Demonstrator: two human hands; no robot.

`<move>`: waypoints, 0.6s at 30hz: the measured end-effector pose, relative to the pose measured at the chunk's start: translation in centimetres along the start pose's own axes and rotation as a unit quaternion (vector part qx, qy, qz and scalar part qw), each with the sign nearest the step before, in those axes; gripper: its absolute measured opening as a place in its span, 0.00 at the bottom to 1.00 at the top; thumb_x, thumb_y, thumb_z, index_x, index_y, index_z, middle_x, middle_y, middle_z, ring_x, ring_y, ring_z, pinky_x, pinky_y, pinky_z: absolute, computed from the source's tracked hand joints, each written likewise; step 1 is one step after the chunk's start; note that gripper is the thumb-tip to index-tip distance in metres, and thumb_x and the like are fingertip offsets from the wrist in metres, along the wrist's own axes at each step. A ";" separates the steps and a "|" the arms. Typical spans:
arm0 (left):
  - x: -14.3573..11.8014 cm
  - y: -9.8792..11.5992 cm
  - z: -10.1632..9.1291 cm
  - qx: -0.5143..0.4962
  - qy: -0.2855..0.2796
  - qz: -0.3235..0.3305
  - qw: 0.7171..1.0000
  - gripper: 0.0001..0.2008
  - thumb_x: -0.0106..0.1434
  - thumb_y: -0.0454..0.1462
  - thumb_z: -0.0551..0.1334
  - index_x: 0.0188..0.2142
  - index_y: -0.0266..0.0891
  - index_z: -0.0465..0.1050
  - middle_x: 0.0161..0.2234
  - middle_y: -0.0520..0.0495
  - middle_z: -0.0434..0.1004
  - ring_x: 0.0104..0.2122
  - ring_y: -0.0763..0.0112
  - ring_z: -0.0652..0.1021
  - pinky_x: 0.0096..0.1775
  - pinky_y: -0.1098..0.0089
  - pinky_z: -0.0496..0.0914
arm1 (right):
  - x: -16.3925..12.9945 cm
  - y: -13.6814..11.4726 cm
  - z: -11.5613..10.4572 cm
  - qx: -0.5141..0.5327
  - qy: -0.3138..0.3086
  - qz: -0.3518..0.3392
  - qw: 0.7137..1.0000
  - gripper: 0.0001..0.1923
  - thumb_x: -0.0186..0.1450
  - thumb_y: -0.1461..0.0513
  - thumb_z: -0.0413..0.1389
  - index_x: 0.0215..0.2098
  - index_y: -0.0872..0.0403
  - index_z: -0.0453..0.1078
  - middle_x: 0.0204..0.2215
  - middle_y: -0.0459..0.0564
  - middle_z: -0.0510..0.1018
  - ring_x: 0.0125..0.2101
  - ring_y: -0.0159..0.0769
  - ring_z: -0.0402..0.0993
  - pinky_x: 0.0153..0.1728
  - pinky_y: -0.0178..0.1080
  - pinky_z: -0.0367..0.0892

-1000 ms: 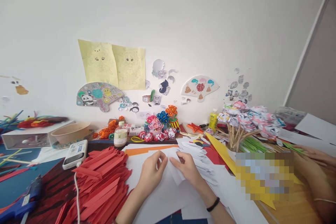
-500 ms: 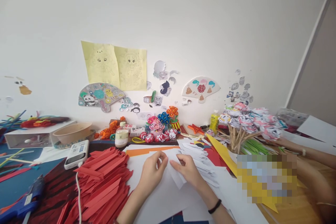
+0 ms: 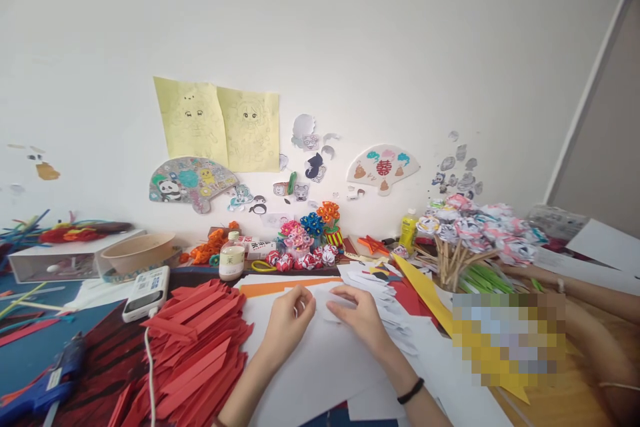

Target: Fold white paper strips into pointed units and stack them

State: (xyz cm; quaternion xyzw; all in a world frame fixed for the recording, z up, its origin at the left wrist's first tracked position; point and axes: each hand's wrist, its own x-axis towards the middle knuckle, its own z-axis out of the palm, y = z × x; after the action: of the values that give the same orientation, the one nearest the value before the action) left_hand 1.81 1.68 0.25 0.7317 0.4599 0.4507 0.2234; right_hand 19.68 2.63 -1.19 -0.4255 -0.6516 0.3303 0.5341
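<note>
A small piece of white paper [image 3: 325, 299] is pinched between my hands, low over the white sheets; its outline is hard to tell from the paper behind. My left hand [image 3: 293, 320] is closed at its left end, thumb against curled fingers. On the other side, my right hand [image 3: 357, 313] is closed too, with thumb and forefinger at the paper. Large white sheets [image 3: 315, 367] lie under both wrists. Folded white paper strips [image 3: 380, 293] are heaped just beyond my right hand. To the left of my left forearm is a big pile of red folded paper strips [image 3: 200, 347].
A glue gun [image 3: 55, 380], a white power bank [image 3: 146, 295] with its cable and a glass bottle [image 3: 231, 259] stand left. Along the wall are craft flowers [image 3: 313, 227]. At right, paper flowers on sticks [image 3: 470, 230] stand near a co-worker's arms [image 3: 590, 297] and yellow paper [image 3: 420, 287].
The white paper flap that hung below my right fingers is now raised and no longer hangs down. My right hand has shifted slightly upward, its fingers more stretched over the paper.
</note>
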 end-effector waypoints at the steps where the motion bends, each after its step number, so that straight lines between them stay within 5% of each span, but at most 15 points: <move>1: 0.0 0.0 -0.1 0.008 -0.015 0.001 1.000 0.06 0.58 0.38 0.54 0.27 0.39 0.65 0.22 0.53 0.68 0.22 0.73 0.68 0.26 0.74 0.60 | 0.0 0.0 -0.2 0.016 0.020 0.005 1.000 0.15 0.53 0.56 0.63 0.36 0.56 0.74 0.34 0.52 0.77 0.38 0.44 0.71 0.43 0.42 0.63; 4: -0.1 0.3 -0.6 0.046 -0.051 0.002 0.998 0.06 0.55 0.36 0.56 0.23 0.39 0.64 0.20 0.54 0.65 0.22 0.73 0.66 0.26 0.74 0.58 | 0.2 0.0 -0.8 0.076 0.081 0.013 0.994 0.18 0.52 0.56 0.65 0.38 0.55 0.74 0.38 0.54 0.78 0.44 0.47 0.71 0.48 0.45 0.62; 8: 0.1 0.4 -0.7 -0.005 -0.040 -0.008 0.999 0.10 0.57 0.40 0.57 0.22 0.39 0.64 0.19 0.55 0.64 0.21 0.74 0.65 0.25 0.75 0.57 | 0.3 -0.2 -0.8 0.239 0.115 0.062 0.962 0.25 0.54 0.52 0.63 0.48 0.53 0.69 0.46 0.55 0.74 0.45 0.46 0.71 0.43 0.43 0.67; 12: 0.1 0.1 0.1 -0.120 0.013 -0.041 0.992 0.15 0.59 0.46 0.58 0.24 0.38 0.65 0.21 0.53 0.70 0.21 0.74 0.67 0.24 0.75 0.60 | 0.0 -0.8 0.1 0.297 0.027 0.062 0.952 0.28 0.58 0.51 0.60 0.52 0.53 0.66 0.42 0.55 0.76 0.37 0.41 0.74 0.38 0.41 0.69; 15: 0.0 -0.2 0.9 -0.180 0.013 -0.054 0.982 0.17 0.59 0.49 0.58 0.25 0.37 0.67 0.24 0.50 0.74 0.22 0.74 0.69 0.25 0.75 0.63 | -0.3 -0.9 0.9 0.232 -0.049 0.048 0.970 0.21 0.58 0.51 0.60 0.42 0.58 0.73 0.35 0.56 0.77 0.31 0.39 0.74 0.34 0.40 0.68; 18: -0.2 -0.6 1.7 -0.181 0.008 -0.050 0.982 0.16 0.59 0.48 0.59 0.27 0.37 0.69 0.26 0.48 0.75 0.23 0.72 0.71 0.26 0.74 0.64 | -0.3 -0.7 1.0 0.175 -0.061 0.036 0.982 0.18 0.59 0.51 0.58 0.32 0.59 0.75 0.27 0.54 0.78 0.26 0.37 0.72 0.29 0.37 0.66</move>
State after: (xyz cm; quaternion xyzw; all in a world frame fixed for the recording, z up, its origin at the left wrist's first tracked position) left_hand 2.97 1.90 -1.14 0.6518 0.4087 0.5206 0.3703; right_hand 18.59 2.05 -0.93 -0.3279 -0.5993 0.4833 0.5475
